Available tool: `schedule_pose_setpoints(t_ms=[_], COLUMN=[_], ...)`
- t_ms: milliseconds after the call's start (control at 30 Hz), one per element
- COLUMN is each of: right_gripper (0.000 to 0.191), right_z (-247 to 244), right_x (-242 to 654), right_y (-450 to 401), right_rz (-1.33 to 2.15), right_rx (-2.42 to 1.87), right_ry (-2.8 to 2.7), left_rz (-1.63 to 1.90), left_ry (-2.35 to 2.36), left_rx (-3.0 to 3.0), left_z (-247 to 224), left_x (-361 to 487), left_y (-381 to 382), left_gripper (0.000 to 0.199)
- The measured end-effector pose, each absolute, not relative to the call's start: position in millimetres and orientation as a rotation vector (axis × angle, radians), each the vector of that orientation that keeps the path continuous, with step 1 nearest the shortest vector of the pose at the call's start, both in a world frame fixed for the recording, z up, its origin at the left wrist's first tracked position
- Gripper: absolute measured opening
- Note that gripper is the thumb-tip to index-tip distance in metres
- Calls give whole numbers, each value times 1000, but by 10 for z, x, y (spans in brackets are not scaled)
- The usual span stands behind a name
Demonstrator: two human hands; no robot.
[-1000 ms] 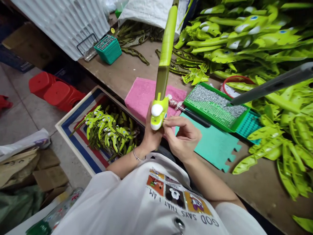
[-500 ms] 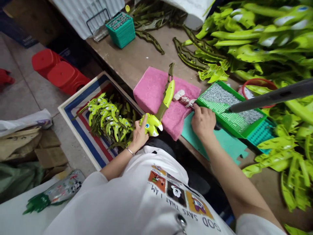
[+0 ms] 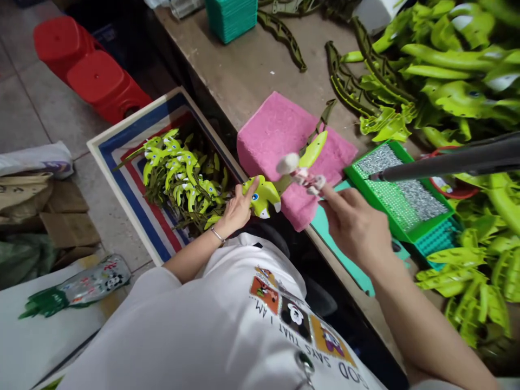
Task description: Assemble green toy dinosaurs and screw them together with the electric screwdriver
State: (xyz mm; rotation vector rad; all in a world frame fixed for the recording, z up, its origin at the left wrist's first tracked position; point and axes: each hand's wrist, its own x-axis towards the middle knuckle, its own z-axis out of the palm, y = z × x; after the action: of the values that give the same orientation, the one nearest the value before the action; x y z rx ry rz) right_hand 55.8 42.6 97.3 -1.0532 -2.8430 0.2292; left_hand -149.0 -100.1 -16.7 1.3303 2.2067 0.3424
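Near the middle, my left hand (image 3: 238,210) grips the head end of a yellow-green plastic toy (image 3: 264,196) with blue eyes and white horn-like tips. The toy's tail end (image 3: 314,149) lies across a pink cloth-covered block (image 3: 276,124). My right hand (image 3: 357,222) is closed on the handle end of a small tool wrapped in white and red material (image 3: 306,180), its pale rounded end above the toy's body. A green basket (image 3: 426,227) of small silvery parts stands right of the block, with a dark rod-shaped tool (image 3: 447,160) over it.
At left, a striped box (image 3: 138,211) holds many finished-looking toys. Red stools (image 3: 95,76) stand behind it. Piles of yellow-green parts (image 3: 459,70) cover the table's right side. A teal basket stack (image 3: 231,19) stands at the back. A teal mat (image 3: 345,244) lies by the front edge.
My right hand has lifted the wrapped tool off the cloth and moved it left over the toy. My left hand still holds the toy's head. The whole view has shifted.
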Motion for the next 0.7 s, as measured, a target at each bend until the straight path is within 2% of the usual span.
schedule_pose_setpoints(t_ms=[200,400,567,700], right_gripper=[48,47,47,35], right_z=[953,1146,918,921], right_x=[321,350,312,357], right_y=[444,336,342,428], right_rz=[84,30,123,258], right_rx=[-1043,-1046,-1123,-1067], right_ry=[-3166,-2827,-3107,-2690], left_rz=[481,306,228,318], left_ry=[2171,2174,2254,2382], left_rx=[1333,1297,1317,1416], left_z=[-188,-111,-104,-181], left_x=[-1500,-1455,-1378,-1375], left_y=[-1010,-979,-956,-1025], left_gripper=[90,85,85,74])
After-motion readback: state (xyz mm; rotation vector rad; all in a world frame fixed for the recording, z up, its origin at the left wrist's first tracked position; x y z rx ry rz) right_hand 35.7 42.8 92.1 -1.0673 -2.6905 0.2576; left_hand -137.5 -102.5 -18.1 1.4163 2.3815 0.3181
